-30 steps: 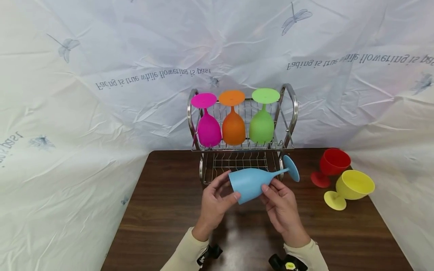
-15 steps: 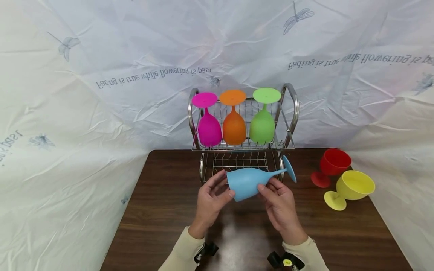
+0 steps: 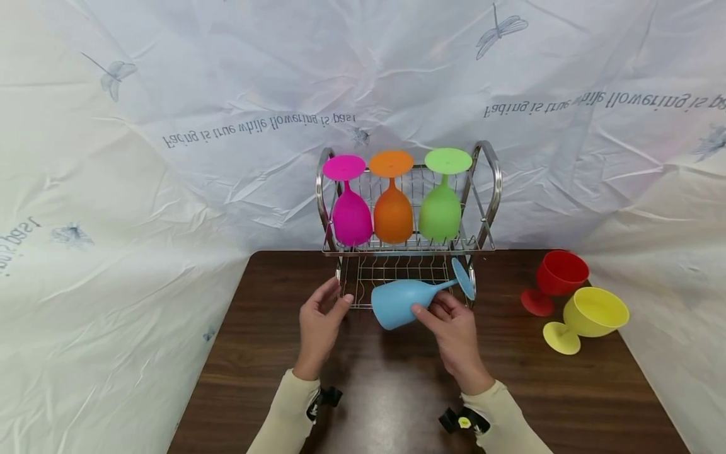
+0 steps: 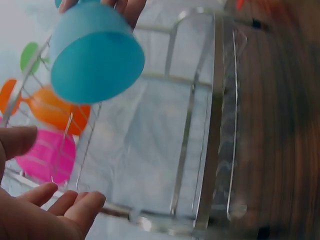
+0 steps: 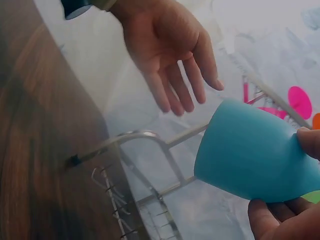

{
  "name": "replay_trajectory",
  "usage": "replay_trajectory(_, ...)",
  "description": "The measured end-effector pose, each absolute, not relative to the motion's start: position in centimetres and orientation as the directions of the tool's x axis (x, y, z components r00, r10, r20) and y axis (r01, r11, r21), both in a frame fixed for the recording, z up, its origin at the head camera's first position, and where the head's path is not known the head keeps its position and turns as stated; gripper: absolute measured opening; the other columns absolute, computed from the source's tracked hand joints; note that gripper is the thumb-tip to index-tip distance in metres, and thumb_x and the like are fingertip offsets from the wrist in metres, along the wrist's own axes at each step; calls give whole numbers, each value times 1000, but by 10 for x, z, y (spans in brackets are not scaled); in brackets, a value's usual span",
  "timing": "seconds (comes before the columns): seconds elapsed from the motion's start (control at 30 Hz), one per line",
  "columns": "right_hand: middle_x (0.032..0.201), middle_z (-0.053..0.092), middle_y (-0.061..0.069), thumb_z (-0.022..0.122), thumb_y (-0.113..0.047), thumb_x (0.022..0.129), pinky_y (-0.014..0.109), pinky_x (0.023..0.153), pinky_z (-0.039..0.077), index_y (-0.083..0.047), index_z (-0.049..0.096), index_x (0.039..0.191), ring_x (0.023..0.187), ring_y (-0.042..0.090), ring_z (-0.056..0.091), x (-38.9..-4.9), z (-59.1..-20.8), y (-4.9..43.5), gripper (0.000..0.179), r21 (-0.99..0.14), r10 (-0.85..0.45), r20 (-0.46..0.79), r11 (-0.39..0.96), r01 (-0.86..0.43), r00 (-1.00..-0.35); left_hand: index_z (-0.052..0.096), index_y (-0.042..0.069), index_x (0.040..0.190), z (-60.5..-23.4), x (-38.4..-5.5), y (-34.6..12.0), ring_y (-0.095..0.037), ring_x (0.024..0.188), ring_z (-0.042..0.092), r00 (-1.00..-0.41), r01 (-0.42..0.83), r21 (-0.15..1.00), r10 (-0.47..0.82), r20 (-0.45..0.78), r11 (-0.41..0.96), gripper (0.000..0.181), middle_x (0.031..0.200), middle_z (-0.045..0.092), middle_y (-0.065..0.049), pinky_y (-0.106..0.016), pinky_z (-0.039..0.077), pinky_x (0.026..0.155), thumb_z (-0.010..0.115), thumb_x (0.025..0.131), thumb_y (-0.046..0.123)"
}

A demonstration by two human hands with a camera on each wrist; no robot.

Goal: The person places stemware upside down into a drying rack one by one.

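Note:
A blue goblet (image 3: 401, 302) lies sideways in the air before the rack's lower tier, its mouth to the left and its foot up to the right. My right hand (image 3: 454, 334) grips the goblet's bowl near the stem, thumb in front and fingers beneath. To the left, my left hand (image 3: 319, 328) is apart from the goblet, with fingers and thumb spread and nothing between them. In the left wrist view, the goblet (image 4: 97, 67) shows its hollow mouth. The right wrist view shows the left hand (image 5: 170, 60) with its palm exposed, beside the rim.
A two-tier metal dish rack (image 3: 492, 195) stands at the back of the dark wooden table (image 3: 255, 353). Its upper tier bears upside-down pink (image 3: 351, 217), orange (image 3: 393, 214) and green goblets (image 3: 440, 214). Red (image 3: 561, 274) and yellow goblets (image 3: 595, 313) lie tilted at the right.
My left hand has let go of the goblet's rim and moved left. My right hand has carried the goblet slightly left, and its mouth has turned away from the head camera.

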State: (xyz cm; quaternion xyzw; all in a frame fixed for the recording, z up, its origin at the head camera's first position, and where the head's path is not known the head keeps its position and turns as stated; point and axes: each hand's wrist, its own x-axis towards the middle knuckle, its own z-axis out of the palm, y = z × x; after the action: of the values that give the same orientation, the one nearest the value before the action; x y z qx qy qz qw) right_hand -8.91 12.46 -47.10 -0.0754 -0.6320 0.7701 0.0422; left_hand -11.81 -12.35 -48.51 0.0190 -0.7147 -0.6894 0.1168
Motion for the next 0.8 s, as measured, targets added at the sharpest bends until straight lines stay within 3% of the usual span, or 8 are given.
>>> replay_trajectory(0.17,137,66,18,84,-5,90,22,92,61,-1,63,141,117,7,70,-101,-483,120,56,-990,163,-31,-143,8,-986,67,8,141,-494,-130,-137,-33,133,64,-957,120,987,-253,143,107,49,140,68,-17,-45,55,110,81,94,13)
replay_trajectory(0.27,135,67,18,86,-6,88,21,88,62,-2,65,138,114,6,70,-108,-488,116,54,-994,180,2,-111,-23,-984,68,8,141,-502,-135,-142,-34,135,63,-952,110,985,-271,143,135,48,141,68,-16,-54,52,111,81,94,10)
replay_trajectory(0.43,132,69,19,89,-5,85,21,91,61,-2,67,135,114,12,70,-117,-497,108,54,-997,193,57,-39,-66,-979,68,7,140,-517,-144,-144,-37,135,62,-945,78,973,-295,142,217,46,142,67,-18,-52,56,108,79,95,9)
replay_trajectory(0.6,139,66,22,90,-9,84,38,106,57,1,64,141,127,29,66,-129,-504,102,63,-995,188,96,38,-91,-978,69,9,139,-527,-151,-145,-37,131,65,-942,46,953,-305,142,301,45,140,68,-19,-49,59,103,79,95,10)
replay_trajectory(0.8,142,66,23,92,-13,84,50,105,57,3,62,142,131,39,65,-142,-511,98,67,-982,164,162,122,-143,-973,71,12,139,-532,-161,-145,-31,120,71,-938,65,923,-294,186,378,45,129,74,-17,-45,62,97,80,95,13)
